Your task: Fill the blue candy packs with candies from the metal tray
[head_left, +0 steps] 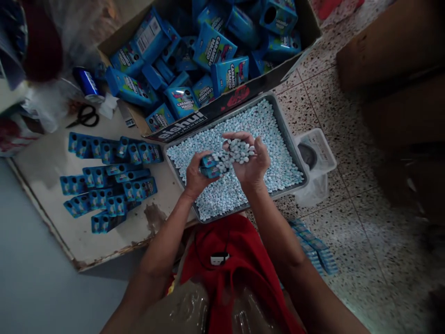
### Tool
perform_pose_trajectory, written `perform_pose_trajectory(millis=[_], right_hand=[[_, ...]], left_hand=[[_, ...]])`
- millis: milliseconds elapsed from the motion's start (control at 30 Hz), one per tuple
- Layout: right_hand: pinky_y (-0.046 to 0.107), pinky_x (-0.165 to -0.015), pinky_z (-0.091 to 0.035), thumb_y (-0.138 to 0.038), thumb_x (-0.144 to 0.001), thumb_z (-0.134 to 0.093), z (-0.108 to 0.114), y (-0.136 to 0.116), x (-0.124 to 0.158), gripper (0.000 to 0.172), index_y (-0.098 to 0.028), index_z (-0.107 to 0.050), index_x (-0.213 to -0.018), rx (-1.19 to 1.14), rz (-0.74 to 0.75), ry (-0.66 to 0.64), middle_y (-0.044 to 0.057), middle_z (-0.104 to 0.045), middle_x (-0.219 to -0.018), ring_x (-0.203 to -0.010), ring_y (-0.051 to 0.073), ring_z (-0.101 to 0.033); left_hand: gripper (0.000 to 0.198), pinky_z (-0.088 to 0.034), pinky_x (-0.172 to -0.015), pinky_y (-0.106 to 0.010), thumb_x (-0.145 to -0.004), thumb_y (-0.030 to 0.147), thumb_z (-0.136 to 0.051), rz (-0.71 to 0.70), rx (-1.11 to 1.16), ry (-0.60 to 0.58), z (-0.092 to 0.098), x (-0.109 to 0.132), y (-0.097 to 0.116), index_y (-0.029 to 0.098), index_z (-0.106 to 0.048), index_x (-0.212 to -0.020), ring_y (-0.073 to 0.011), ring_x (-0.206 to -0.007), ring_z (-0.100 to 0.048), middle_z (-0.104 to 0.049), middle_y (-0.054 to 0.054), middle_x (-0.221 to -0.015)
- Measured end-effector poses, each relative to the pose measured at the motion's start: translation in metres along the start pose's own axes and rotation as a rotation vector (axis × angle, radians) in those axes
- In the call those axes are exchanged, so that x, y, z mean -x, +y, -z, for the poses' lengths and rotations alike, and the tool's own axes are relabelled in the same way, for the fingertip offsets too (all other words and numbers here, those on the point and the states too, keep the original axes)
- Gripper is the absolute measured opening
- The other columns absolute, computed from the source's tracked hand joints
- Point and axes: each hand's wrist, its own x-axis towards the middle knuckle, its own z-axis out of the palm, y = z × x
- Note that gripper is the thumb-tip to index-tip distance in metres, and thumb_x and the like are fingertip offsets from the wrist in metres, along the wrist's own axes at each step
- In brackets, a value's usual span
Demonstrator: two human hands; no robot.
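Above candy tray (291,139), small blue boxes (210,173) clamped by fingers of left hand (195,177), at nine o'clock from right hand (254,166); there, candies (240,150) cupped, thumb apart from fingers. Boxes probably light, crushable: best gripped gently by sides. Candies apparently hard, slippery, easily spilled.

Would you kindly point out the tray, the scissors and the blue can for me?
Tray (289,135): head view, right rim.
Scissors (81,120): head view, near the pivot.
Blue can (88,85): head view, middle of its side.
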Motion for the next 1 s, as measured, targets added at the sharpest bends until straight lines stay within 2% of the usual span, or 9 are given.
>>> perform_pose_trajectory(millis=[200,333,467,533,600,733,800,900,1000], right_hand=[[0.044,-0.107,-0.053,-0.061,-0.094,-0.053,-0.007,0.001,0.0,0.045,-0.026,-0.066,-0.07,0.077,0.111,-0.052,0.005,-0.067,-0.09,-0.097,0.021,-0.066],[0.044,-0.106,-0.055,-0.066,-0.093,-0.054,-0.01,0.013,-0.003,0.047,-0.027,-0.065,-0.07,0.146,0.134,-0.09,0.004,-0.061,-0.079,-0.09,0.021,-0.065],[0.047,-0.122,-0.047,-0.07,-0.098,-0.045,0.0,0.017,0.004,0.054,-0.028,-0.075,-0.083,0.327,0.147,-0.18,0.005,-0.071,-0.101,-0.121,0.024,-0.066],[0.048,-0.129,-0.04,-0.065,-0.103,-0.04,0.02,0.019,0.015,0.052,-0.031,-0.079,-0.097,0.409,0.23,-0.064,0.004,-0.071,-0.121,-0.138,0.023,-0.059],[0.048,-0.131,-0.037,-0.06,-0.105,-0.042,0.051,0.027,0.033,0.045,-0.033,-0.078,-0.108,0.512,0.291,0.199,0.002,-0.067,-0.133,-0.144,0.022,-0.055],[0.055,-0.137,-0.022,-0.059,-0.097,-0.059,0.11,0.067,0.067,0.038,-0.028,-0.073,-0.114,0.805,0.166,0.591,0.007,-0.06,-0.146,-0.149,0.024,-0.046],[0.057,-0.139,-0.012,-0.056,-0.093,-0.064,0.12,0.091,0.074,0.042,-0.028,-0.07,-0.124,0.85,0.087,0.622,0.009,-0.051,-0.16,-0.159,0.024,-0.035],[0.057,-0.139,-0.012,-0.049,-0.093,-0.067,0.108,0.118,0.068,0.047,-0.031,-0.065,-0.136,0.773,0.061,0.577,0.004,-0.036,-0.174,-0.167,0.022,-0.021],[0.051,-0.136,-0.028,-0.043,-0.092,-0.069,0.089,0.13,0.055,0.045,-0.033,-0.069,-0.136,0.683,0.143,0.552,0.004,-0.048,-0.167,-0.163,0.021,-0.033]], left_hand=[[0.073,-0.057,-0.105,-0.041,-0.069,0.044,-0.097,0.06,0.014,0.025,0.002,-0.007,-0.003,0.025,-0.062,-0.13,-0.0279,-0.12,-0.071,-0.073,-0.008,-0.127],[0.08,-0.058,-0.106,-0.042,-0.061,0.046,-0.101,0.146,-0.049,-0.02,0.002,-0.012,-0.007,0.025,-0.062,-0.128,-0.0287,-0.12,-0.071,-0.073,-0.007,-0.126],[0.081,-0.056,-0.111,-0.046,-0.063,0.051,-0.1,0.152,0.008,0.059,-0.003,-0.011,-0.014,0.024,-0.06,-0.129,-0.0296,-0.125,-0.069,-0.072,-0.007,-0.129],[0.081,-0.055,-0.113,-0.048,-0.067,0.057,-0.097,0.148,0.064,0.174,-0.008,-0.009,-0.022,0.023,-0.058,-0.128,-0.0296,-0.125,-0.069,-0.07,-0.008,-0.129],[0.085,-0.054,-0.112,-0.049,-0.067,0.064,-0.094,0.186,0.089,0.348,-0.014,-0.006,-0.034,0.021,-0.055,-0.129,-0.0294,-0.123,-0.069,-0.069,-0.009,-0.129],[0.099,-0.053,-0.112,-0.051,-0.065,0.076,-0.09,0.28,0.062,0.546,-0.032,-0.001,-0.067,0.02,-0.05,-0.135,-0.0311,-0.128,-0.066,-0.064,-0.01,-0.133],[0.1,-0.053,-0.113,-0.052,-0.066,0.075,-0.09,0.318,0.052,0.573,-0.045,0.003,-0.08,0.022,-0.046,-0.138,-0.0316,-0.131,-0.064,-0.063,-0.01,-0.135],[0.099,-0.052,-0.117,-0.053,-0.07,0.064,-0.094,0.382,0.028,0.586,-0.066,0.007,-0.086,0.026,-0.04,-0.144,-0.0303,-0.135,-0.062,-0.06,-0.012,-0.141],[0.091,-0.049,-0.12,-0.054,-0.082,0.058,-0.087,0.429,0.063,0.519,-0.089,0.006,-0.072,0.024,-0.037,-0.149,-0.0297,-0.14,-0.059,-0.055,-0.014,-0.149]])
